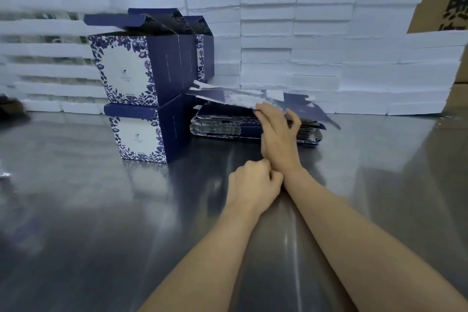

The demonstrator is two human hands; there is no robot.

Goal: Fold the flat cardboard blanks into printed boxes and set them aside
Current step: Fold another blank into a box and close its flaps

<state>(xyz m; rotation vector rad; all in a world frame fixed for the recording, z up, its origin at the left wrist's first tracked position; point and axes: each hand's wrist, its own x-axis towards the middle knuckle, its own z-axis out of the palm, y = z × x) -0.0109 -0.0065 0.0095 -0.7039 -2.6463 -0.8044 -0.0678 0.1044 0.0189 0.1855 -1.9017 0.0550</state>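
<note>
Foam blocks (329, 40) stand in a white wall at the back of the steel table (76, 210). Folded boxes (141, 99), blue with flowers, are stacked on the left. Just beside them lies the pile of flat blanks (228, 129), long side going left to right. The right hand (277, 134) pinches the top blank (240, 99) at its near edge, tipping it up. It looks thin, light and bendy, so hold the edges. The left hand (253, 185) is curled by the right wrist, holding nothing.
</note>
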